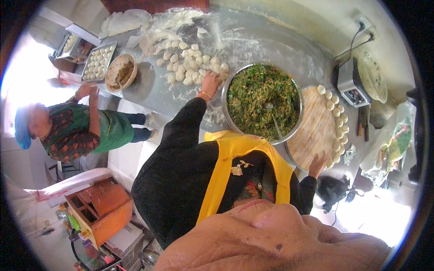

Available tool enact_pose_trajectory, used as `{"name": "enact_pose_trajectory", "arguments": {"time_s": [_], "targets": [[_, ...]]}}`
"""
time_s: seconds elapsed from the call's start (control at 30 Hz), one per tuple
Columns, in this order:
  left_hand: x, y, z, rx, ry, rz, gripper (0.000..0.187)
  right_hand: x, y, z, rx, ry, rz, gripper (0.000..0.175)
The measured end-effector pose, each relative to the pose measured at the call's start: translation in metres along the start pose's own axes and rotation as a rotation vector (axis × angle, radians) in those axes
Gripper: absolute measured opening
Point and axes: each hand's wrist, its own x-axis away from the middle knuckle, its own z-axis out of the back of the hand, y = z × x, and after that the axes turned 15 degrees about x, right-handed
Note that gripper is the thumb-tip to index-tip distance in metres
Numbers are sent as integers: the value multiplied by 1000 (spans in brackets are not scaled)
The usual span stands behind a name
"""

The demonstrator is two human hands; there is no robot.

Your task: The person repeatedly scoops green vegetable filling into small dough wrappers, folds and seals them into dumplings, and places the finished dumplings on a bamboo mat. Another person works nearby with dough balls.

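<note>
My left hand (211, 83) reaches onto the floured metal table, its fingers on the near right edge of a cluster of small dough pieces (190, 64). Whether it grips one cannot be told. Just right of it stands a large steel basin (224, 101) of chopped green and brown filling (261, 91), with a metal spoon (277, 127) stuck in. My right hand (318, 165) rests at the near right rim of a round wooden board (310, 125), fingers apart, beside the end of a curved row of round dough pieces (340, 132). No held thing shows in it.
A co-worker in a green apron (113, 130) stands at left. Near them are a bowl of brown filling (110, 73) and a tray of dough pieces (84, 73). A digital scale (352, 84) holding a bowl (373, 76) stands at right. An orange wooden box (112, 216) is lower left.
</note>
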Motion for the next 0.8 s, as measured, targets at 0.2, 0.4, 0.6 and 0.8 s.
{"name": "enact_pose_trajectory", "arguments": {"time_s": [0.2, 0.4, 0.6, 0.8], "targets": [[97, 6, 5, 218, -279, 660, 26, -11, -31, 11, -144, -11, 47, 46], [118, 42, 7, -104, -224, 288, 39, -29, -52, 23, -198, 21, 115, 41], [154, 36, -29, -305, -327, 80, 74, -41, -98, 47, -309, 41, 211, 37], [123, 35, -18, -291, -456, -53, 76, -37, -155, 66, -438, 54, 349, 35]]}}
